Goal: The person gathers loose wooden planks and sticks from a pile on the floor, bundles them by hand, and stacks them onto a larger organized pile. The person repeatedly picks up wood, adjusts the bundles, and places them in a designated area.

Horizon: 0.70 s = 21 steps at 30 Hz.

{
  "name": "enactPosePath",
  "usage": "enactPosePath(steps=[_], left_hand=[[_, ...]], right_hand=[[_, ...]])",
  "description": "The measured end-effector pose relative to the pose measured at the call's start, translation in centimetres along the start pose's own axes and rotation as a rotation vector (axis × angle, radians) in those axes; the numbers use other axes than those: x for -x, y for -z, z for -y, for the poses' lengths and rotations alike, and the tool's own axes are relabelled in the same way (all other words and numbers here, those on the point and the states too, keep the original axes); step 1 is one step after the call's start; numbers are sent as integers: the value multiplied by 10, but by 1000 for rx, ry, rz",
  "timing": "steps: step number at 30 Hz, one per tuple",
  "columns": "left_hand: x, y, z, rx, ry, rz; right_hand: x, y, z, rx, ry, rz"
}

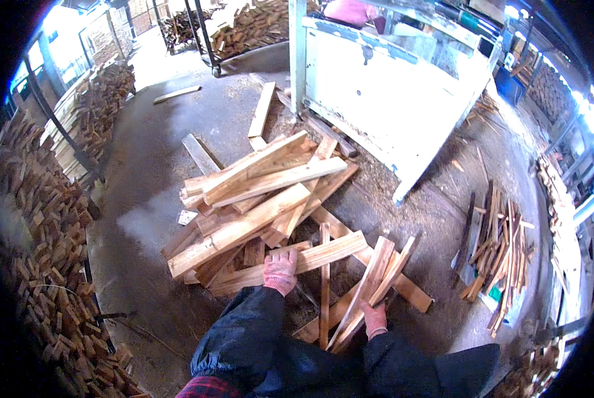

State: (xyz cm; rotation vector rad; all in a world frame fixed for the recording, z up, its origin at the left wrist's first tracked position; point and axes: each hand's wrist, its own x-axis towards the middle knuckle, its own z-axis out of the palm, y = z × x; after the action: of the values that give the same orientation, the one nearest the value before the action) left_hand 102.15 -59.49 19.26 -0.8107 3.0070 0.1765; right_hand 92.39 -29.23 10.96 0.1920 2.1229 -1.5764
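Note:
Both of my hands wear pinkish gloves. My left hand (pixel 280 271) is closed over a long pale board (pixel 330 253), its fingers bent across the top edge. This board slants across the near side of a loose pile of sawn boards (pixel 257 219). To the right, my right hand (pixel 374 319) is closed on the edge of a wooden board (pixel 365 285) that points away from me. Its thumb and part of the fingers are hidden. A narrow wooden strip (pixel 325 285) stands between my hands, and a flat board (pixel 410 292) lies beyond the right one.
A white metal machine (pixel 376 93) stands ahead, with sawdust at its base. Stacked wood (pixel 45 245) lines the left side. Thin offcuts (pixel 499 252) lie bundled on the floor at right. A wheeled rack (pixel 250 36) full of wood pieces stands at the back.

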Motion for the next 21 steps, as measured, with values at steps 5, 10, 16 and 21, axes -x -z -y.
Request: enactPosePath(steps=[5, 10, 16, 21], left_hand=[[-4, 59, -47, 454, 28, 107], [-12, 69, -140, 1711, -110, 167], [70, 10, -129, 1031, 170, -162], [87, -43, -89, 702, 497, 597]], right_hand=[[12, -25, 68, 57, 313, 73], [34, -47, 98, -904, 154, 612], [27, 25, 85, -351, 106, 95], [29, 20, 18, 186, -2, -120]])
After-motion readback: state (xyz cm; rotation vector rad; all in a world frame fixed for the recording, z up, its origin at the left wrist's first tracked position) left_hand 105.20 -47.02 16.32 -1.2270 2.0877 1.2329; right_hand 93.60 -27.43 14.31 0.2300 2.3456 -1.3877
